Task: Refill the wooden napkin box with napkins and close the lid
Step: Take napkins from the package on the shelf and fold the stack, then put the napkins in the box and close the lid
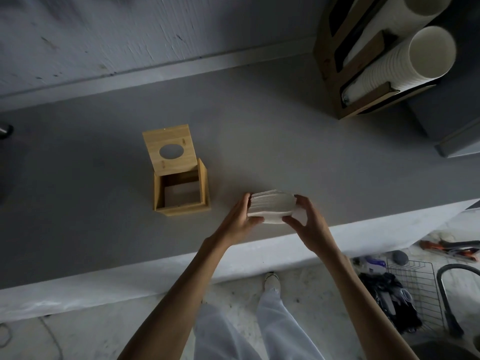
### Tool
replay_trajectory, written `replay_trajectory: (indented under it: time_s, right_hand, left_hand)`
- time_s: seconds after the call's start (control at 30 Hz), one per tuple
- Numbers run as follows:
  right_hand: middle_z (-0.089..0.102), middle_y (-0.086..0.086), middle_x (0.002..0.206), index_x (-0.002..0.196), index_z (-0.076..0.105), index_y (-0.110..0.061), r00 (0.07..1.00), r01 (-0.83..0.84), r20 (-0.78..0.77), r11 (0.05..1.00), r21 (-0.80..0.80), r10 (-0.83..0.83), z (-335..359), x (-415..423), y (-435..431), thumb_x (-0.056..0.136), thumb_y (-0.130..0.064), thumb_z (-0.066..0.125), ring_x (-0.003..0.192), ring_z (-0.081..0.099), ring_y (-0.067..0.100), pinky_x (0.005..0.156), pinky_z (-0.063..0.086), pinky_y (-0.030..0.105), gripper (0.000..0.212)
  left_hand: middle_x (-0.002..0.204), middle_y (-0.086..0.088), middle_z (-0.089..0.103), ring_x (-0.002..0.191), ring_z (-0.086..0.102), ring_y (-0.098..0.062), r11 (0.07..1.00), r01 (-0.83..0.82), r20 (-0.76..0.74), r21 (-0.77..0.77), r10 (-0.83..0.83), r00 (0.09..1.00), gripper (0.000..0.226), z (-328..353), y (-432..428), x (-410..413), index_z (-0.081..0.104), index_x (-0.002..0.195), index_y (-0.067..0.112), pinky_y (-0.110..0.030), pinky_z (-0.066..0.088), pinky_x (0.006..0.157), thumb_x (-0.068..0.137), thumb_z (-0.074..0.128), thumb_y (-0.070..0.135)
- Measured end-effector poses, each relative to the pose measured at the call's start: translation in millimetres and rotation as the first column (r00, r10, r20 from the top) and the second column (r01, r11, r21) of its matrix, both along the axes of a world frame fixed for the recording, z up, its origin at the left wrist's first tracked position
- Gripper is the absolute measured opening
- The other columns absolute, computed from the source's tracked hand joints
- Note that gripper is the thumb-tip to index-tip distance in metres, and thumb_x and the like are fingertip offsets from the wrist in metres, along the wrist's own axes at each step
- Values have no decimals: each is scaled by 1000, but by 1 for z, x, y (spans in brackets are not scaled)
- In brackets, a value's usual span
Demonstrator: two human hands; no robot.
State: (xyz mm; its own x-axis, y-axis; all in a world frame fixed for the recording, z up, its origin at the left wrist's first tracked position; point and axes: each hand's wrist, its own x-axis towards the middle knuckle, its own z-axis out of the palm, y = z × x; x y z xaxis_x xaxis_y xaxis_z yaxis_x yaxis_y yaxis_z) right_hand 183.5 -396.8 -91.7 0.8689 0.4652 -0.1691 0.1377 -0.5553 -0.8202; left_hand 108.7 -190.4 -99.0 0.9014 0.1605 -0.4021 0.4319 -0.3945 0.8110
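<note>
A wooden napkin box [204,187] stands on the grey counter [91,203], left of centre. Its lid [170,149], with an oval hole in it, is swung up and back, and the inside looks empty. To the right of the box, a stack of white napkins [271,206] is held just above the counter near its front edge. My left hand [239,219] grips the stack's left end and my right hand [309,222] grips its right end. The stack bends slightly between them.
A wooden cup dispenser [335,81] with stacks of white paper cups [420,55] stands at the back right. A wall runs along the counter's far side. Below the counter's front edge on the right are a wire basket [423,287] and clutter on the floor.
</note>
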Motion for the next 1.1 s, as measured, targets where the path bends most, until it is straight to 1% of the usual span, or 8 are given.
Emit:
replay_trajectory:
  time_s: [0.1,0.27,0.4,0.5,0.67,0.8,0.93,1.1]
  right_hand:
    - [68,-7,98,123,56,-20,977,111,-187,992,55,-99,8,4,3,85,-22,71,84,68,4,79,55,34,40]
    - [73,6,100,118,65,-17,944,161,-256,968,-195,-209,8,0,15,90,-37,59,83,71,31,80,55,42,34]
    - [72,7,98,105,68,-22,921,186,-321,973,-137,-221,26,-6,21,79,-48,55,87,69,36,83,55,49,39]
    - [71,0,92,96,67,-33,931,182,-310,981,-62,-192,54,-9,28,79,-48,54,79,69,27,81,55,55,27]
    - [69,7,99,113,67,-15,964,38,-267,995,88,-13,109,-9,108,93,-29,56,78,68,26,78,58,54,26]
    - [73,14,95,108,68,-15,983,5,-185,1000,-26,-9,116,-28,204,84,-38,52,87,69,38,76,57,49,37]
    - [71,17,112,120,62,-13,991,69,-99,979,-193,-89,112,-59,247,95,-28,45,100,66,37,79,52,40,34]
    - [70,18,106,114,60,-10,994,111,26,945,-308,-108,108,-73,257,94,-21,42,94,66,38,76,55,43,30]
  left_hand:
    - [110,-3,62,100,59,-14,974,-150,-49,-172,143,988,52,10,0,6,48,121,14,-27,50,89,80,74,32]
    - [79,-21,63,66,59,-26,897,-345,-238,-276,284,929,32,20,-11,14,63,86,3,-43,53,70,75,72,32]
    - [100,-21,69,83,70,-33,881,-437,-326,-184,365,872,25,42,-16,18,64,98,2,-49,60,78,86,63,24]
    - [81,-12,73,74,71,-25,915,-391,-219,-100,363,905,30,83,-3,6,68,87,7,-39,59,73,78,67,35]
    - [75,-8,66,65,63,-20,830,-535,-63,-156,532,844,11,153,71,-20,70,86,10,-38,57,71,84,68,21]
    - [78,-18,74,72,73,-29,803,-592,-87,74,596,798,34,143,147,-34,73,81,3,-49,60,71,72,63,34]
    - [94,-27,72,91,70,-38,816,-505,-146,281,557,818,39,121,172,-41,71,94,-4,-41,57,78,81,59,31]
    - [111,-23,68,108,61,-39,796,-499,-126,341,565,815,36,117,164,-45,66,105,-2,-38,49,85,90,50,27]
